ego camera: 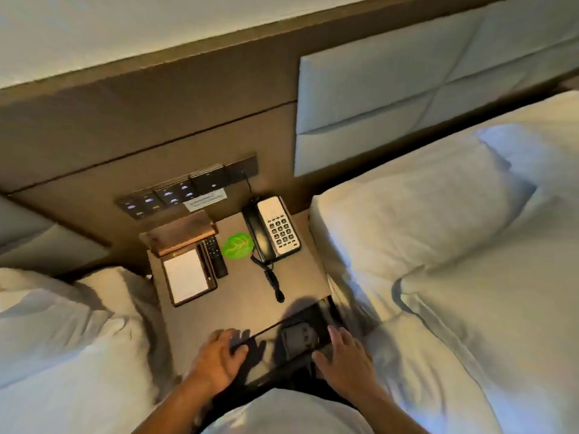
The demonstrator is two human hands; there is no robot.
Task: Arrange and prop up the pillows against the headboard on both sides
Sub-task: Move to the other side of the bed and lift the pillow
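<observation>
A white pillow [419, 214] lies flat at the head of the right bed, below the padded headboard panel [416, 98]. A second pillow [539, 142] lies further right. On the left bed a rumpled white pillow [53, 311] lies flat below a grey headboard panel [28, 239]. My left hand [219, 355] and my right hand [346, 358] are low over the nightstand, each gripping one side of a glossy black flat object [297, 336] at its front edge. Neither hand touches a pillow.
The nightstand [244, 302] between the beds carries a corded phone [275, 230], a green leaf-shaped card [237, 245], a remote [216, 255] and a notepad in a holder [186, 275]. A switch panel [175, 195] sits on the wooden wall behind. White duvets cover both beds.
</observation>
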